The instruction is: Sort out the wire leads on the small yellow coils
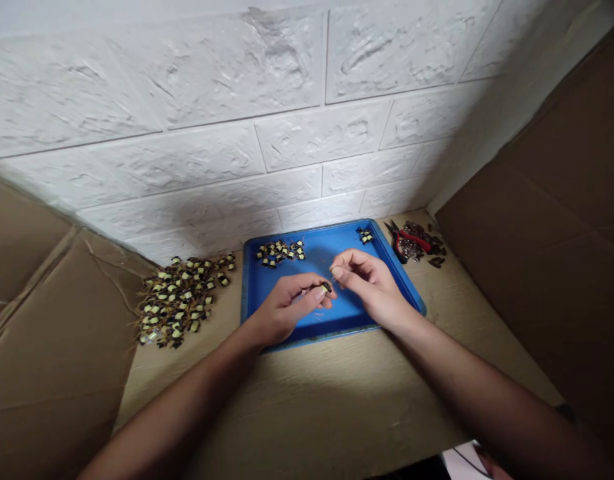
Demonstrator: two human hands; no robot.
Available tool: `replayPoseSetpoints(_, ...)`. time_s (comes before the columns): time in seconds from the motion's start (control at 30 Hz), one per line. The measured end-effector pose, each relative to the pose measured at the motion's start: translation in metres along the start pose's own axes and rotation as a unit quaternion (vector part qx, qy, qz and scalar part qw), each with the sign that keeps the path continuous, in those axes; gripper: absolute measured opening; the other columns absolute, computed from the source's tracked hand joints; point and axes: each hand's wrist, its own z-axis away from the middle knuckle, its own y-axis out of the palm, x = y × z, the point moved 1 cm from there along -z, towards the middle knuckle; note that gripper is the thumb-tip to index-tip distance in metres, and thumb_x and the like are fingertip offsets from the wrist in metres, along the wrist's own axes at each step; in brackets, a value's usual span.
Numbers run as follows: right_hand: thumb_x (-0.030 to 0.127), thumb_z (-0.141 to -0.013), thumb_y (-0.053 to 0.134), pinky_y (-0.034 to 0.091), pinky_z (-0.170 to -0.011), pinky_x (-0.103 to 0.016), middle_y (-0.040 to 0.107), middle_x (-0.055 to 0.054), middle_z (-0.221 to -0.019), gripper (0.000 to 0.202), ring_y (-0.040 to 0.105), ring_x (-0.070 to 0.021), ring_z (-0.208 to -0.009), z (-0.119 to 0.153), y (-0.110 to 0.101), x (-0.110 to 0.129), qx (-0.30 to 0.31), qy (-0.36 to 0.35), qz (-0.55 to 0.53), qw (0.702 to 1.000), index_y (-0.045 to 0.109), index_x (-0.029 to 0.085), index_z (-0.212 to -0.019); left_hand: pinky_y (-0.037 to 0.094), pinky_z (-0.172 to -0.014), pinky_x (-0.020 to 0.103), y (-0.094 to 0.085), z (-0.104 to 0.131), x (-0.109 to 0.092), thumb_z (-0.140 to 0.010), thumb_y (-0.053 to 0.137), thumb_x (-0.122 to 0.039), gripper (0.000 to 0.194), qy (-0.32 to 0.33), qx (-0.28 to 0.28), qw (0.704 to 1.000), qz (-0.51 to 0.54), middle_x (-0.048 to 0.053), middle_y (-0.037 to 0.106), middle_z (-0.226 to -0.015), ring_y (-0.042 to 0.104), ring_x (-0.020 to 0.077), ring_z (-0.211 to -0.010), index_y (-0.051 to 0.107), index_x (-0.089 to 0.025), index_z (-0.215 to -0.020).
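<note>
Pinching black-and-yellow piece | left hand: clamped on it | right hand: fingertips together, contents unclear

Blue tray; red-handled pliers; white brick-patterned wall

No readable text, labels, brands, numbers or signs on blue tray, red-handled pliers or wall.

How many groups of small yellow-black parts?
3: big pile on the pale table, left of the blue plastic tray; left cluster and right cluster along its far side.
</note>
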Motion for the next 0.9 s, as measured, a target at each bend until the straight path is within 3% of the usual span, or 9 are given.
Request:
replayPoseSetpoints(0.2, 0.020, -0.076, 0.057, 0.034, -0.064, -0.033, 0.055, 0.000, -0.068, 0.007, 0.048, -0.0180, -0.067, -0.0001, -0.0088, -0.0087, -0.003, -0.017, -0.041, 0.999, 0.063, 0.020, -0.074, 0.050, -0.069, 0.025, -0.0002, -0.0012, 0.0034, -0.099, 0.055, -0.036, 0.028, 0.007, -0.032, 0.999, -0.003, 0.007, 0.070, -0.085, 0.062, 0.0142, -0.075, 0.070, -0.012, -0.099)
replayPoseSetpoints(0.47, 0.028, -0.084, 0.067, 0.038, -0.067, -0.033, 0.062, -0.001, -0.075, 0.010, 0.052, -0.0173, -0.068, 0.0007, -0.0051, -0.0070, 0.045, 0.013, -0.074, 0.996, 0.070, 0.022, -0.090, 0.050, -0.069, 0.024, -0.0007, -0.0012, 0.0031, -0.099, 0.054, -0.035, 0.027, 0.010, -0.031, 0.999, -0.007, 0.006, 0.069, -0.084, 0.061, 0.0132, -0.075, 0.070, -0.013, -0.100)
replayPoseSetpoints(0.9, 0.029, -0.084, 0.074, 0.038, -0.065, -0.032, 0.061, 0.000, -0.075, 0.008, 0.050, -0.0152, -0.067, -0.0004, -0.0053, -0.0095, -0.004, 0.017, -0.093, 0.996, 0.074, 0.024, -0.090, 0.047, -0.070, 0.025, -0.0005, -0.0012, 0.0030, -0.100, 0.053, -0.035, 0.028, 0.004, -0.013, 1.000, 0.016, 0.007, 0.069, -0.085, 0.061, 0.0148, -0.077, 0.070, -0.013, -0.101)
